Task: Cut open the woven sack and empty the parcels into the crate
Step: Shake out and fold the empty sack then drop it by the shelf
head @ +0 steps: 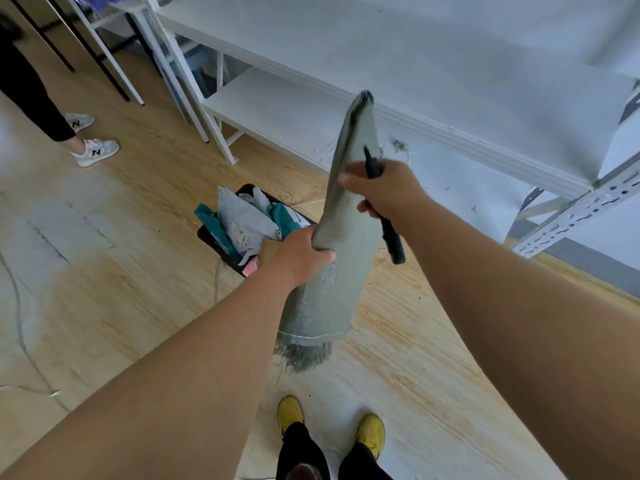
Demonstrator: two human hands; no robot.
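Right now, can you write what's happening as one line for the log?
left hand: grips sack | right hand: holds sack and cutter | sack: limp, upside down | parcels: in crate

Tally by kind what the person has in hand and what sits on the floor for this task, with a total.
Woven sack, held in both the left hand and the right hand: 1
Black cutter, also in the right hand's grip: 1
Black crate on the floor, parcels heaped in it (too jumbled to count): 1
Total: 3

sack [341, 244] grey-green | crate [207, 233] black | parcels [242, 220] grey, teal | cutter [389, 230] black | shoes [371, 433] yellow
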